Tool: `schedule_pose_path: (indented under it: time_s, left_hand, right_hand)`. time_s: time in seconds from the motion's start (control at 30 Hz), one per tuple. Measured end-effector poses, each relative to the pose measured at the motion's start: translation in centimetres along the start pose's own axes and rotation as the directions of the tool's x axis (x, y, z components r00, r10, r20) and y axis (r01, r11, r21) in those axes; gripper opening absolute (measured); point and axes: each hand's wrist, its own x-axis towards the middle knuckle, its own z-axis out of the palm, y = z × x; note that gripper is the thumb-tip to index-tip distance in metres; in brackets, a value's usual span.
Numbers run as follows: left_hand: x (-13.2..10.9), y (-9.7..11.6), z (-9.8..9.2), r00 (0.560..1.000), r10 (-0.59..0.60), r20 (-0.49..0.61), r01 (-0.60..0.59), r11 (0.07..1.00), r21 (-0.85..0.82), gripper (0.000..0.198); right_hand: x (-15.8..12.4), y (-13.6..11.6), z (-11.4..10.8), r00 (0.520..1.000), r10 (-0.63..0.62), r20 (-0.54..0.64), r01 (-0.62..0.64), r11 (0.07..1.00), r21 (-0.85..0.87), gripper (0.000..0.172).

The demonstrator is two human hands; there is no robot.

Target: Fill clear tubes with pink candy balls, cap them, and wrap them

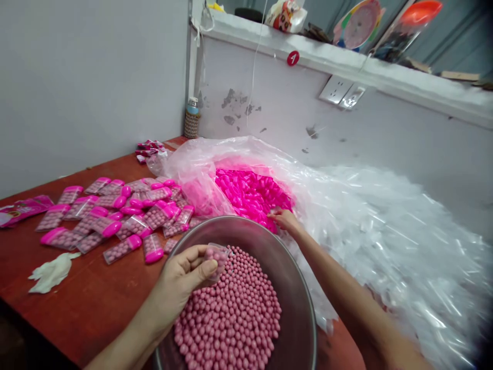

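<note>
My left hand (192,270) is closed around a small clear plastic box (216,261) filled with pink balls, over the near left part of a metal bowl (296,288). Many pink balls (231,313) lie in this bowl. Beyond the rim, my right hand (285,220) reaches to the front edge of a heap of bright pink caps (250,192) inside an open clear plastic bag (192,164). Its fingers are drawn together at the caps; what they grip, if anything, is too small to make out.
Several filled boxes with pink caps (119,205) lie on the red table (111,293) to the left. A crumpled white tissue (54,272) and a pink packet (25,209) are nearby. Clear empty boxes (396,246) are heaped on the right. A shelf (346,67) runs along the wall.
</note>
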Motion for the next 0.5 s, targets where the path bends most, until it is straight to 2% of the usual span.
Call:
schedule_pose_path:
  time_s: [0.07,0.17,0.33,0.4,0.5]
  left_hand:
    - [-0.1,0.1,0.1,1.0,-0.004,-0.006,0.004,1.0,0.005,0.026]
    - [-0.2,0.1,0.1,1.0,-0.003,-0.007,0.003,1.0,-0.009,0.026]
    - [-0.2,0.0,0.0,0.999,0.028,0.047,-0.027,0.999,-0.018,0.022]
    - [-0.2,0.1,0.2,0.998,0.046,0.052,-0.043,0.997,-0.06,0.02]
    - [-0.5,0.3,0.4,0.995,0.086,0.055,-0.076,0.984,-0.16,0.017]
  right_hand:
    - [-0.2,-0.3,0.1,1.0,0.009,-0.023,-0.006,0.994,0.108,0.025]
    - [-1.2,-1.3,-1.1,0.994,0.001,-0.109,0.033,0.95,0.31,0.024]
    - [-5.7,-4.7,-4.2,0.981,-0.05,-0.186,0.152,0.795,0.587,0.031]
    - [-8.3,-6.6,-4.4,0.986,-0.08,-0.145,0.159,0.697,0.699,0.033]
    - [-12.1,-9.3,-3.1,0.989,-0.146,0.011,0.064,0.498,0.865,0.032]
